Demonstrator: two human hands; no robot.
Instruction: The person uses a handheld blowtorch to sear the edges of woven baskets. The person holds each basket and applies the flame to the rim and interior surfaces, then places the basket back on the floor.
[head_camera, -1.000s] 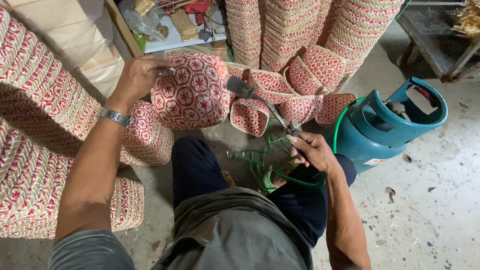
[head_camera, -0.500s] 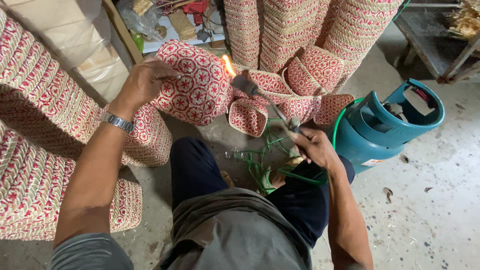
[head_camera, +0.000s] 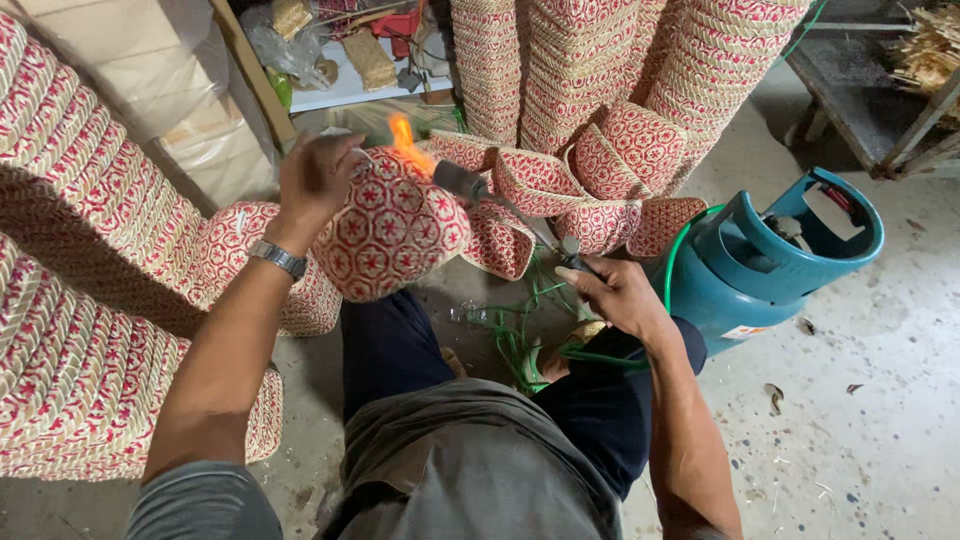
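Fingers grip basket (head_camera: 392, 228) and torch (head_camera: 505, 205) over dusty concrete floor (head_camera: 860, 400), basket stacks (head_camera: 590, 60) around

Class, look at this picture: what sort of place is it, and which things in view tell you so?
Probably a basket-making workshop or its storeroom. Stacks of red-and-white woven baskets fill the floor, a teal gas cylinder feeds a lit torch, and the left hand holds a basket at the flame.

The person wears a grey shirt (head_camera: 460, 470) with short sleeves and dark blue pants (head_camera: 400, 350). A silver watch (head_camera: 278, 259) sits on the wrist just behind the left hand (head_camera: 315, 180). Both arms are bare.
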